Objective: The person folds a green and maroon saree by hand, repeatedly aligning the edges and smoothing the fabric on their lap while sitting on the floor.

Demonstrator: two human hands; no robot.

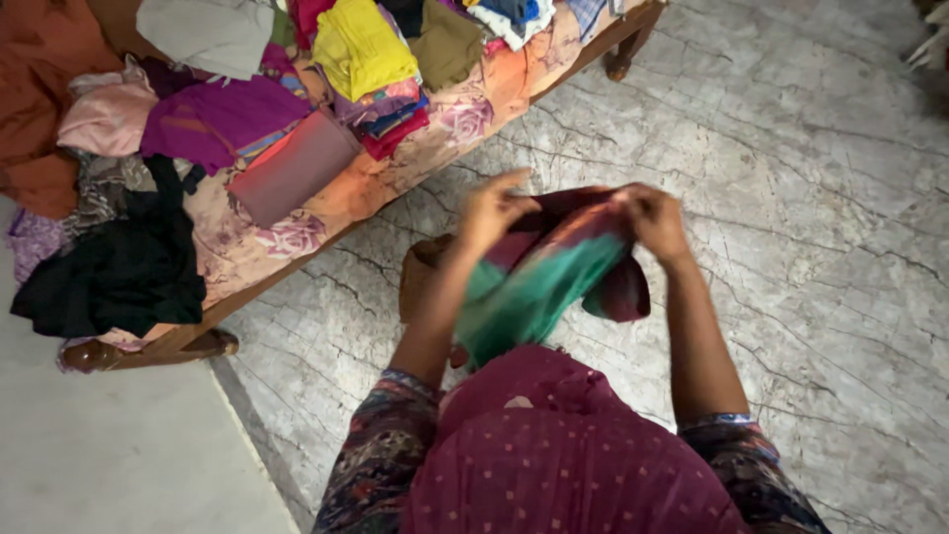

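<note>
**Two hands gripping one cloth**

Both hands clench a green-and-maroon cloth (pixel 554 272) at its top edge: the left hand (pixel 491 210) pinches one corner, the right hand (pixel 654 220) the other. The cloth hangs between them, above the cracked stone floor (pixel 811 198). Far left stands a wooden cot (pixel 326 213) under a floral sheet, heaped with folded clothes (pixel 371 69).
</note>
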